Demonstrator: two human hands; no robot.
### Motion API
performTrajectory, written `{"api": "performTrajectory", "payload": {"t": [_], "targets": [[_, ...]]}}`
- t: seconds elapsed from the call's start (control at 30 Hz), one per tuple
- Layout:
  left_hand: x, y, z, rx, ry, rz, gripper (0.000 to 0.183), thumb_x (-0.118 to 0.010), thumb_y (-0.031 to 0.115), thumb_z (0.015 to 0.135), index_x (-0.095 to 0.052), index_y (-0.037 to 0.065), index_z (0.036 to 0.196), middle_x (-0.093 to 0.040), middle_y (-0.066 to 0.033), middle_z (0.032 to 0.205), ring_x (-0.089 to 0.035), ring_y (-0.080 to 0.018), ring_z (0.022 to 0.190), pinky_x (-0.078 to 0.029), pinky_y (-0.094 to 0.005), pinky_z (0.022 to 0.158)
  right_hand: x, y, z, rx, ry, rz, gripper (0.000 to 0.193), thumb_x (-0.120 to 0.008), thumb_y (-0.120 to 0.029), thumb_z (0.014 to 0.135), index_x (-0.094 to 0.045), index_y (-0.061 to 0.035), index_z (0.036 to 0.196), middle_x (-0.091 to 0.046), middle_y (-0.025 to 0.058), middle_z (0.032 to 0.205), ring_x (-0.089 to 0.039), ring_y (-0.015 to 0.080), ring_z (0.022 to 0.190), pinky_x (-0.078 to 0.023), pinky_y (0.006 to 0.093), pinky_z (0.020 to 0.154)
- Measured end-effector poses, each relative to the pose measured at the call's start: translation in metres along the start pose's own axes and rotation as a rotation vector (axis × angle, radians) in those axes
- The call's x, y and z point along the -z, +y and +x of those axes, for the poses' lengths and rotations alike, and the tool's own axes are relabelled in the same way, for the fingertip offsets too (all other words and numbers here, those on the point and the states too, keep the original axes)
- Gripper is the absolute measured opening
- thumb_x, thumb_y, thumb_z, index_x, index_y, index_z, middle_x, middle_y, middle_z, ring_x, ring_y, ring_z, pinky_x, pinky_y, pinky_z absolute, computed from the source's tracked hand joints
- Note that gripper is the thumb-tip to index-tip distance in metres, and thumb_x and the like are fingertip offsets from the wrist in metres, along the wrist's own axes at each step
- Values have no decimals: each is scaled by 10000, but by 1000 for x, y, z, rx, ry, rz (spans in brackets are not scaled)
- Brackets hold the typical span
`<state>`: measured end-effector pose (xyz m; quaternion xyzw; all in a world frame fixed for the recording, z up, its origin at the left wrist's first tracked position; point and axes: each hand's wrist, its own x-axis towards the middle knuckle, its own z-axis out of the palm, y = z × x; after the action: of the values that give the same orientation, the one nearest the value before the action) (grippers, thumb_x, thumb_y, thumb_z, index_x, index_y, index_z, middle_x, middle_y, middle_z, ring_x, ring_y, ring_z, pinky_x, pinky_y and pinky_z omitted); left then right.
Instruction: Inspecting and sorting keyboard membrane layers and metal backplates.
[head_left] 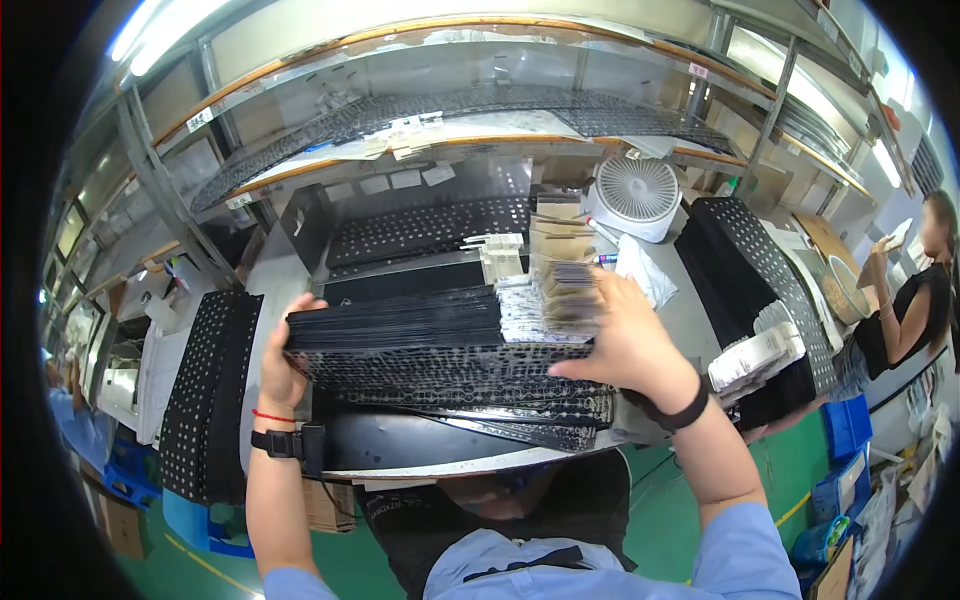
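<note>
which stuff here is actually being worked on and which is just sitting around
In hand:
- left hand gripping the end of the stack of black perforated sheets
- right hand on the bundle of small tags at the stack's other end

Lying about:
- white desk fan
- pile of white labels
- black perforated strips at the left
- blue crate

Black sheets (395,320) stacked at centre, and under them black strips (450,375) dotted with rows of small holes. At nine o'clock a black panel (205,390) speckled with pale dots; at three o'clock another dotted black panel (765,265). White fan (637,195) at one o'clock. Left hand (280,365) shows a red thread and black band at the wrist; right hand (625,335) wears a black band. Light-blue sleeves, green floor (660,520), blue crates (845,425) at four o'clock.
</note>
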<state>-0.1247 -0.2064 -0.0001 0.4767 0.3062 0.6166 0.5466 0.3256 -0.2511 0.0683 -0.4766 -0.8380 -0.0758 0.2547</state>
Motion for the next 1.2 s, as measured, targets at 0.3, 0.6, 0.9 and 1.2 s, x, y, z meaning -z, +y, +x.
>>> {"api": "performTrajectory", "payload": {"t": [0.3, 0.6, 0.9, 1.2], "targets": [[2, 12, -2, -13, -96, 107, 505, -481, 403, 1018, -556, 17, 1336, -629, -125, 1252, -596, -205, 1160, -447, -351, 1039, 0, -9, -4, -65, 8, -22, 953, -896, -462, 619, -476, 41, 1311, -549, 185, 1168, -525, 383, 1102, -398, 490, 1015], [-17, 67, 5, -240, -147, 978, 668, -614, 398, 952, -456, -23, 1446, -501, -169, 1457, -432, -285, 1394, -299, -391, 1173, -4, -11, -12, -55, 30, -92, 918, -895, -465, 624, -489, 8, 1298, -531, 185, 1208, -517, 403, 1098, -407, 491, 991], [-160, 33, 10, -263, -608, 1710, 1128, -810, 517, 734, -247, -36, 1540, -281, -269, 1578, -225, -447, 1488, -180, -564, 1211, -4, -10, -13, -64, -1, -119, 909, -873, -340, 649, -465, 84, 1341, -549, 189, 1189, -531, 366, 1161, -393, 506, 1081], [-166, 31, 19, -307, -640, 1622, 960, -821, 411, 730, -403, -47, 1463, -622, -187, 1137, -579, -337, 1080, -441, -419, 946, 3, -6, -16, -71, -16, -25, 932, -877, -350, 677, -436, 88, 1371, -539, 206, 1256, -514, 377, 1213, -380, 522, 1099]]}}
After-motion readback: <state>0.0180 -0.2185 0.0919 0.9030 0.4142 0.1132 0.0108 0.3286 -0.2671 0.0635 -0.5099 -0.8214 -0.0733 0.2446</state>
